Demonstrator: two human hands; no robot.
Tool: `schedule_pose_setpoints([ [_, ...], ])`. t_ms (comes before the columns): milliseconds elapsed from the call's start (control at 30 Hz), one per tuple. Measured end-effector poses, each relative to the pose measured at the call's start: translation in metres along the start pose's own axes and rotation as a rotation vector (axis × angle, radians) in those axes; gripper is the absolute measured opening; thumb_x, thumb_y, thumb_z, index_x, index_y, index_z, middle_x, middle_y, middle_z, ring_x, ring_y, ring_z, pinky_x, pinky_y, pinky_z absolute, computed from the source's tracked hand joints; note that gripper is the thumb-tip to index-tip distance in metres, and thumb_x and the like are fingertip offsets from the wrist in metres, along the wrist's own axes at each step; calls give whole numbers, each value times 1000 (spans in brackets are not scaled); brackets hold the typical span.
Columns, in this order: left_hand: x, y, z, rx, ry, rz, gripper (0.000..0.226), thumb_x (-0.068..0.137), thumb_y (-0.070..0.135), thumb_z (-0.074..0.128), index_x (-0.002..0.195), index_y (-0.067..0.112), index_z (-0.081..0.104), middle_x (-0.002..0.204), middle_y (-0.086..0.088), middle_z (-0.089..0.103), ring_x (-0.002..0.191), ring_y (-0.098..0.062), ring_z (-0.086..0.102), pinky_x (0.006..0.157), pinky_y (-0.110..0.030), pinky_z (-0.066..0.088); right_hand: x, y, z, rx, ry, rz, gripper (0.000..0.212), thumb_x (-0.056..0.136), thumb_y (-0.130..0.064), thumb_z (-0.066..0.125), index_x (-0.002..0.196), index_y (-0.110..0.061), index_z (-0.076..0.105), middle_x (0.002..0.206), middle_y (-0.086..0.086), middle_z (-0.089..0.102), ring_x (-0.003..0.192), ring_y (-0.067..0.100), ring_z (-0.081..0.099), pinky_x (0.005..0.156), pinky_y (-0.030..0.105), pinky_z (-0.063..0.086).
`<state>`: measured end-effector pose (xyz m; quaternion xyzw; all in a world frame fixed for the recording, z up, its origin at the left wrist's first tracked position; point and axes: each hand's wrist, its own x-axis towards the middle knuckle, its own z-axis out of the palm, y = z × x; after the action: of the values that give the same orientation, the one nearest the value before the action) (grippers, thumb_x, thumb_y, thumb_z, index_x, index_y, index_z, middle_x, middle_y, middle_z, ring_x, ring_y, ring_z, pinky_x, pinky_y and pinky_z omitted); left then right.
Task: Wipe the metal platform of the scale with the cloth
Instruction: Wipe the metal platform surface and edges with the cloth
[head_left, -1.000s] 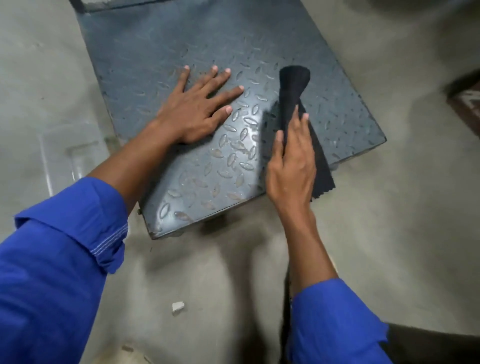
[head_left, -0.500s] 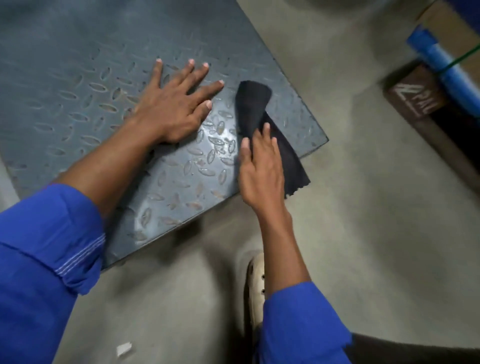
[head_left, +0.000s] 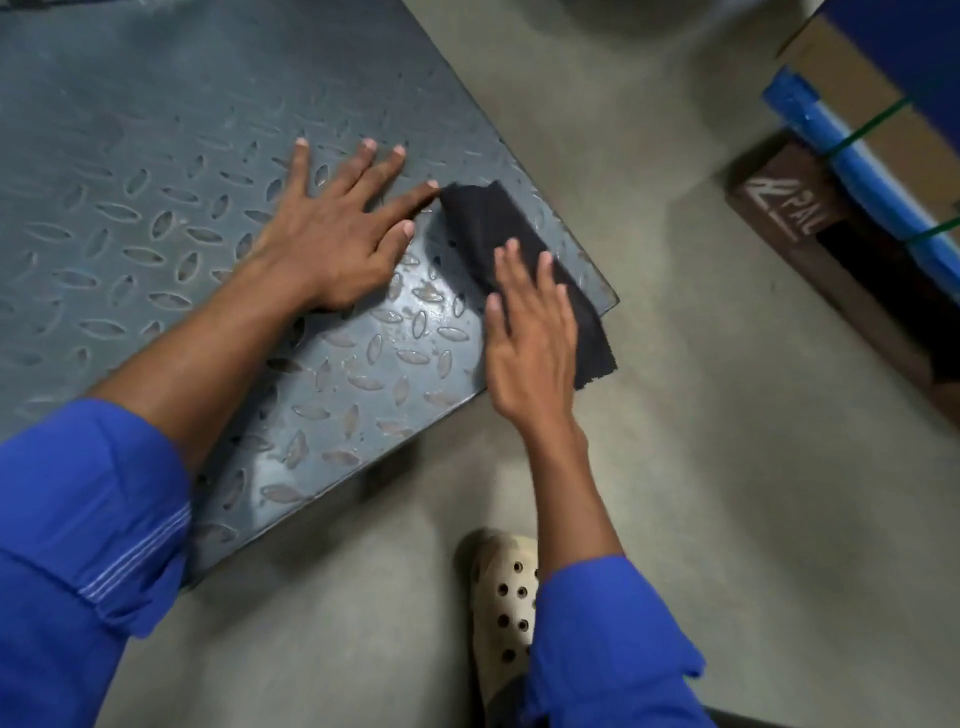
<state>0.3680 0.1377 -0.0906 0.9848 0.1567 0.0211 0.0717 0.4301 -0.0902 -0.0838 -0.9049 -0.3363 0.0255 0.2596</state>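
Observation:
The scale's grey metal platform (head_left: 171, 156), with a raised diamond tread, fills the upper left of the head view. A black cloth (head_left: 480, 223) lies along its right edge near the front right corner, one end hanging off the edge. My right hand (head_left: 530, 338) lies flat on the cloth, fingers stretched out and pressing it onto the metal. My left hand (head_left: 337, 234) rests palm down on the platform with fingers spread, its index fingertip touching the cloth's far end.
Bare concrete floor surrounds the platform in front and to the right. A dark wooden pallet (head_left: 789, 218) carrying a cardboard box (head_left: 872, 119) with blue edge guards and green straps stands at the right. My foot in a beige perforated clog (head_left: 506, 597) is near the platform's front edge.
The view has shifted, so the platform's right corner now shows. My right hand has slid the cloth toward that corner, and the cloth has flattened. The left hand stays planted.

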Motion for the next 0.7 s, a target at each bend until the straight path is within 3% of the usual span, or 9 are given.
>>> schedule_pose_setpoints([
  [167, -10, 11, -7, -38, 13, -47, 59, 113, 54, 12, 171, 42, 12, 182, 0, 4, 168, -22, -1, 132, -64, -6, 69, 40, -32, 8, 40, 326, 56, 113, -35, 26, 166, -15, 30, 174, 3, 24, 164, 22, 10, 132, 46, 9],
  [233, -20, 14, -5, -81, 59, -115, 60, 113, 54, 18, 171, 38, 20, 181, -1, 10, 168, -23, 3, 134, -57, -4, 69, 24, -38, 85, 58, 320, 57, 113, -37, 25, 159, -6, 40, 173, 12, 27, 163, 22, 13, 132, 43, 12],
  [367, -53, 6, -3, -128, 127, -324, 65, 112, 58, 24, 170, 31, 25, 181, -3, 14, 168, -26, 6, 135, -52, -3, 29, -34, -26, 113, 43, 153, 55, 115, -32, 31, 163, -6, 33, 174, 11, 21, 163, 20, 13, 133, 36, 10],
  [467, -83, -7, -1, -117, 156, -497, 68, 111, 62, 25, 171, 31, 23, 181, -4, 11, 168, -27, 4, 134, -52, -4, 6, -67, -3, 101, -6, -48, 53, 114, -32, 36, 163, -9, 34, 172, 6, 29, 163, 20, 16, 133, 38, 12],
  [600, -128, -35, -7, -80, 210, -701, 70, 110, 63, 25, 171, 28, 24, 181, -6, 12, 168, -28, 5, 135, -53, -1, 2, -84, 35, -57, -263, -316, 60, 111, -52, 39, 163, -23, 36, 173, -6, 26, 163, 19, 12, 133, 45, 10],
  [700, -153, -53, -9, -80, 231, -771, 71, 110, 63, 23, 172, 27, 23, 181, -7, 10, 168, -28, 4, 135, -51, -2, 20, -85, 53, -149, -255, -411, 62, 108, -61, 35, 165, -36, 31, 173, -14, 21, 164, 15, 7, 133, 43, 5],
])
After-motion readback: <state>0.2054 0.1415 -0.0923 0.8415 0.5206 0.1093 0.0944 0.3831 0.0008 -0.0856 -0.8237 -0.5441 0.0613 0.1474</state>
